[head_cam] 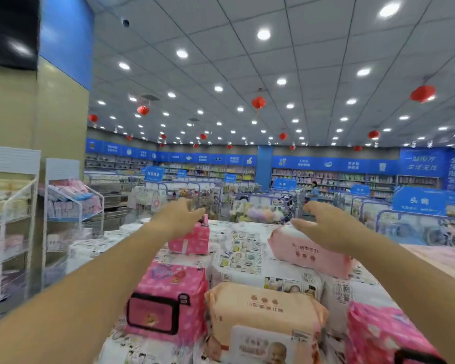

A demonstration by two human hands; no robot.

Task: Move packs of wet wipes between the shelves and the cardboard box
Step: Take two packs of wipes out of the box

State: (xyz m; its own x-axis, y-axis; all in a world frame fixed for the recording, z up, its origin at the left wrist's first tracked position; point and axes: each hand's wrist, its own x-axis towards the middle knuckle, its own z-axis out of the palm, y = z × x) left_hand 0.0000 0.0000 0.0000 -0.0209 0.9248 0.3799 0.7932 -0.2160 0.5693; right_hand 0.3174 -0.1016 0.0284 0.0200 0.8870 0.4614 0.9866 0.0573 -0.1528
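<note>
Right hand (pixel 329 227) outstretched, pale pink wipes pack (pixel 309 254) just below its grip

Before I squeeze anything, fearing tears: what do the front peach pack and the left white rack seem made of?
Peach pack: soft plastic film, slightly glossy, judging by its crinkled, gathered end seam. White rack: probably painted metal tube and wire; blur leaves it open.

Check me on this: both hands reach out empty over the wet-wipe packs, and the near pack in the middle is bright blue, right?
Not quite. The head view shows the near middle pack is peach-orange, not bright blue. The rest stands: the left hand and the right hand both reach out empty, fingers spread.
</note>
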